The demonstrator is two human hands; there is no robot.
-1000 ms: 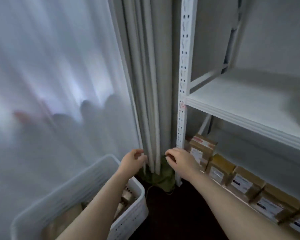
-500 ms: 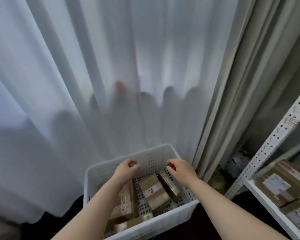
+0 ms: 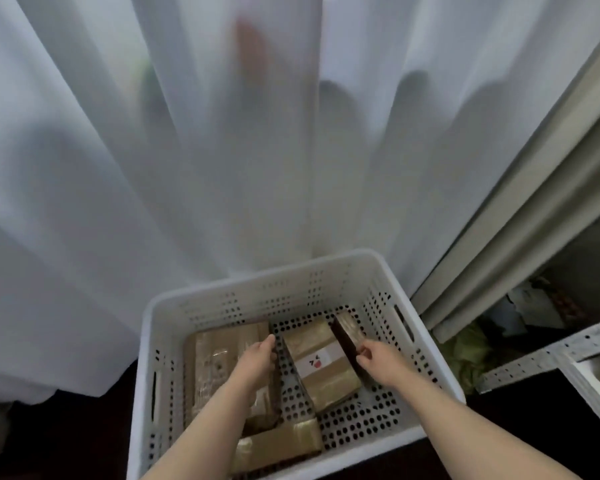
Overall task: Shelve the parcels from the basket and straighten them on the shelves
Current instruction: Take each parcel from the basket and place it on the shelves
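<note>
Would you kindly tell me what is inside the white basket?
Four brown parcels: large parcel, labelled parcel, tilted parcel, front parcel. The left hand hides part of the large parcel. Anything beneath them is hidden.

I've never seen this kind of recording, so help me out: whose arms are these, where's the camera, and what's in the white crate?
No machine here: a person wears one camera on the head, looking down at their own bare arms. The white basket stands before a curtain and holds brown parcels. The left hand reaches the large parcel; the right hand touches a narrow parcel standing on edge beside the labelled parcel. Whether either hand grips is unclear.
</note>
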